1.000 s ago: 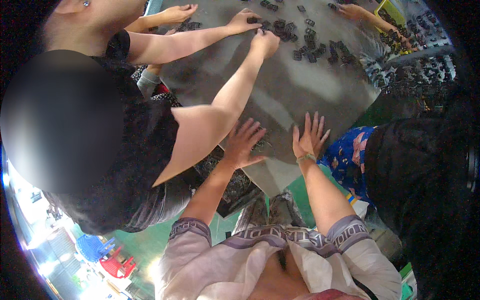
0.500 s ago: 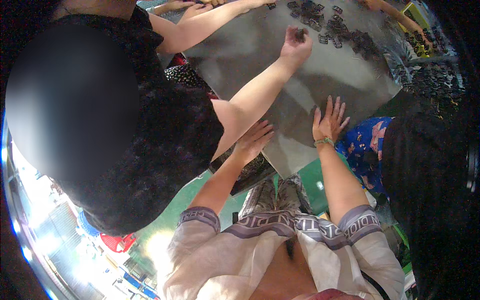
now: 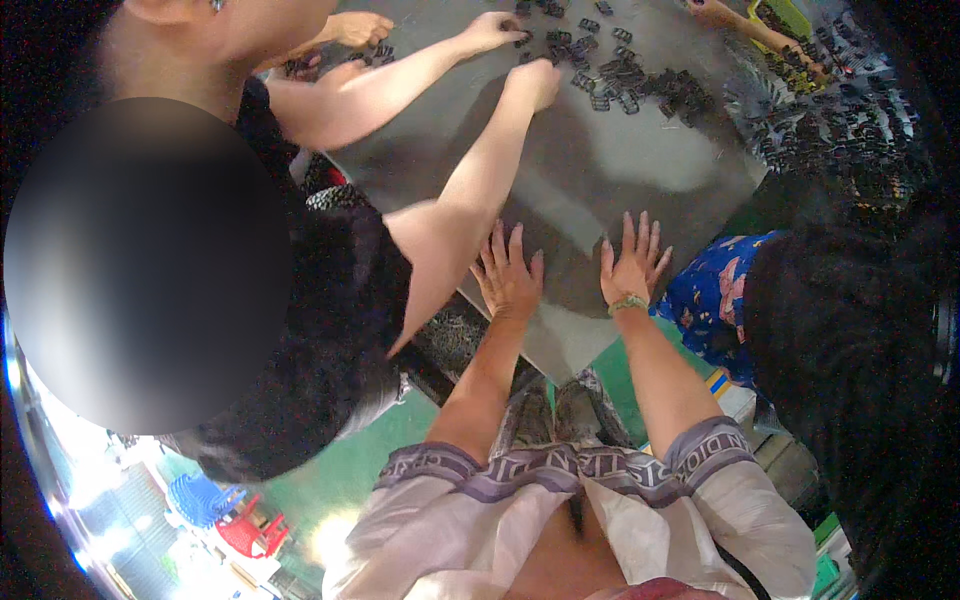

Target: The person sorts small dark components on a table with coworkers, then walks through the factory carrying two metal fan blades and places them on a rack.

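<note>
My left hand [image 3: 512,275] lies flat on the grey tabletop [image 3: 575,340] near its front corner, fingers spread and nothing in it. To its right, my right hand [image 3: 630,268] also rests palm down with the fingers apart, a beaded bracelet [image 3: 627,302] round the wrist. Beyond both hands, toward the far side, small black slotted pieces [image 3: 625,80] lie scattered and heaped; their exact kind I cannot make out. Neither hand touches them.
At my left a co-worker in black reaches over the table; one hand [image 3: 533,84] is beside the pieces. Other people's hands [image 3: 362,28] work at the far left. A yellow tray [image 3: 785,22] and many dark parts [image 3: 840,130] lie at the right. Red and blue stools [image 3: 250,528] stand behind.
My left hand has moved from the table's left edge further onto the top, fingers now pointing away from me. The co-worker's raised hand has come down toward the pieces.
</note>
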